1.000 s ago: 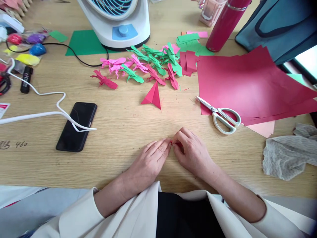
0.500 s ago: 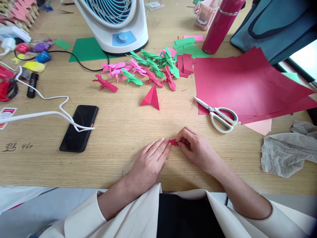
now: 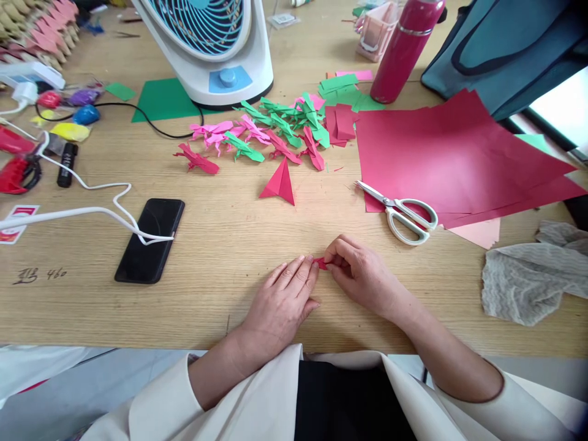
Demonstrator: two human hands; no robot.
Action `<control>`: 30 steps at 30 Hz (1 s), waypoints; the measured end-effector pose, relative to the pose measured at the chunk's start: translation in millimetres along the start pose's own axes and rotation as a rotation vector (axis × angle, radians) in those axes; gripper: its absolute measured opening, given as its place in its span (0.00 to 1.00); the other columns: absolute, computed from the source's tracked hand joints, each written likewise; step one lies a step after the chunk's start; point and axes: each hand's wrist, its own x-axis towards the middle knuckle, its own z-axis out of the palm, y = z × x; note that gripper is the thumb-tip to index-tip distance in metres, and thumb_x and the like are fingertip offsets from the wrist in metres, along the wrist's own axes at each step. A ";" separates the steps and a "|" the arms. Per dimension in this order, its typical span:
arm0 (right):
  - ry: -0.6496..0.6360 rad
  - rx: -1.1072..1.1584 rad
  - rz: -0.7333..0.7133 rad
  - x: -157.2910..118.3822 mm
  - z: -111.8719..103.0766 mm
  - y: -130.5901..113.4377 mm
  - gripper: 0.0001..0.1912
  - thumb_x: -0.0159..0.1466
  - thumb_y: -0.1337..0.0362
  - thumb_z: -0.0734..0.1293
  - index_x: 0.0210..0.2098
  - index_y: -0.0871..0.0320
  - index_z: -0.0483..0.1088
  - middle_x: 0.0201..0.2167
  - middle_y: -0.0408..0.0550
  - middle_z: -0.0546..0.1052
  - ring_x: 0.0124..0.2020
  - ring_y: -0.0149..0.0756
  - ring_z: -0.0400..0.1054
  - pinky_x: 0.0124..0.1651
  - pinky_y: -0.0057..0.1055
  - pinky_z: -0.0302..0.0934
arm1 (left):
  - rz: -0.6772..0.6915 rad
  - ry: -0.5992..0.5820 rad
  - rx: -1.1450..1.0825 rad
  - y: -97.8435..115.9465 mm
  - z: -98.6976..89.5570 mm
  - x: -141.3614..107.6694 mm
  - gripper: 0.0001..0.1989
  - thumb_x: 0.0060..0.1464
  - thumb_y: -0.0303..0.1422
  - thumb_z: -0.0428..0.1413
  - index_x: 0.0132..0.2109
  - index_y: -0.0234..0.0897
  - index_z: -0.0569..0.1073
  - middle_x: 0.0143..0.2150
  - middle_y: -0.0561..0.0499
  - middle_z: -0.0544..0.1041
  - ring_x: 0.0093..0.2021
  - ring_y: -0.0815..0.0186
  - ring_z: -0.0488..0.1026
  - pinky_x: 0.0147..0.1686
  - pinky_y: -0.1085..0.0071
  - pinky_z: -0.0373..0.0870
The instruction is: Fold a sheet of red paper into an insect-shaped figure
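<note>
A small piece of folded red paper (image 3: 320, 263) lies on the table between my hands, mostly covered by fingers. My left hand (image 3: 281, 301) rests flat on its left part, fingers stretched out and thumb apart. With thumb and forefinger, my right hand (image 3: 356, 272) pinches the paper's right end. Farther up the table stands a folded red paper triangle (image 3: 278, 184). Beyond it are several folded paper figures, among them a red one (image 3: 197, 159), a green one (image 3: 244, 147) and a pink one (image 3: 215, 131). White-handled scissors (image 3: 399, 211) lie to the right, partly over red sheets (image 3: 427, 153).
A phone (image 3: 150, 240) with a white cable across it lies at left. At the back stand a fan (image 3: 229, 70) and a red bottle (image 3: 407, 52). A blue bag (image 3: 496, 55) and a grey cloth (image 3: 523, 282) are at right, and a black marker (image 3: 67, 165) at far left.
The view has shifted slightly. My left thumb now shows, stuck out beside the palm. My right hand keeps its pinch on the red paper, and the things on the table stay put.
</note>
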 end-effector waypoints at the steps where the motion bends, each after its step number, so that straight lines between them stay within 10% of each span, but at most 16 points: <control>1: 0.002 -0.004 0.002 0.4 0.2 -0.4 0.10 0.59 0.79 0.62 0.33 0.57 0.64 0.33 0.43 0.68 0.31 0.30 0.62 0.34 0.28 0.55 | -0.004 -0.009 -0.001 0.6 -0.1 -0.1 0.26 0.68 0.40 0.45 0.66 0.29 0.62 0.67 0.41 0.65 0.67 0.56 0.62 0.63 0.58 0.62; 30: 0.054 -0.047 -0.144 -8.7 -0.4 3.3 0.09 0.64 0.75 0.63 0.42 0.57 0.68 0.41 0.49 0.68 0.39 0.35 0.67 0.44 0.33 0.64 | -0.047 -0.002 -0.049 3.5 4.8 -6.6 0.28 0.66 0.40 0.48 0.67 0.30 0.59 0.70 0.41 0.60 0.69 0.54 0.57 0.66 0.56 0.57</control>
